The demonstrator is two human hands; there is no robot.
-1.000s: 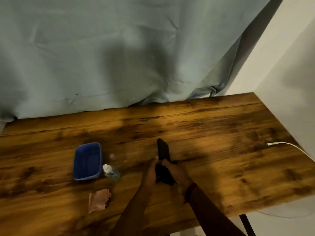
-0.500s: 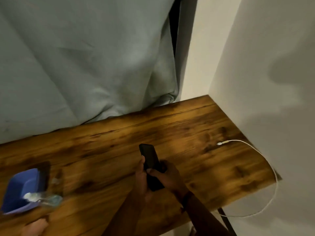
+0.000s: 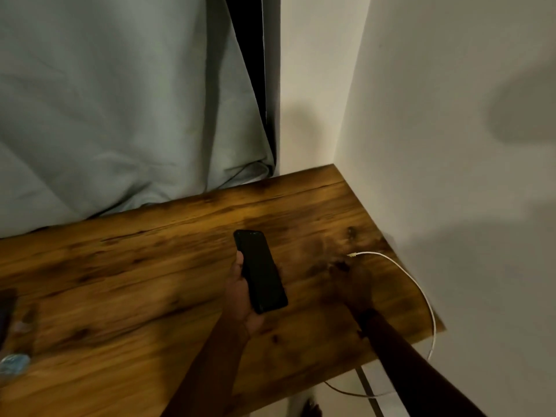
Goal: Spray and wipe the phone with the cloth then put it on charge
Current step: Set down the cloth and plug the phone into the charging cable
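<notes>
At the far left edge, only a blurred sliver of a clear bottle and a dark shape above it, too smeared to name. Across the wooden table, bare boards up to the middle. There, the left hand cradling the black phone, thumb along its left edge, fingers hidden underneath, the far end of the phone sticking out well beyond the hand and tilted toward the curtain. Further right, the right hand blurred in mid-reach, its fingertips near or at the plug of the white cable; cannot tell whether closed on the plug or merely arriving, since blur swallows the fingers. Past that, the cable curving along the table's right edge by the wall, dropping over the corner and looping below. Risks, as a judgement: a one-handed hold low on the phone, so a push from the plug could lever it out of the palm and down onto the boards; a possibly damp port, if spray was used, meeting a live plug; a tug on the plug dragging the slack off the corner, or the loop under the table snagging and pulling the plug away short of the port; poor light making a misaligned plug likely, scraping rather than seating.
</notes>
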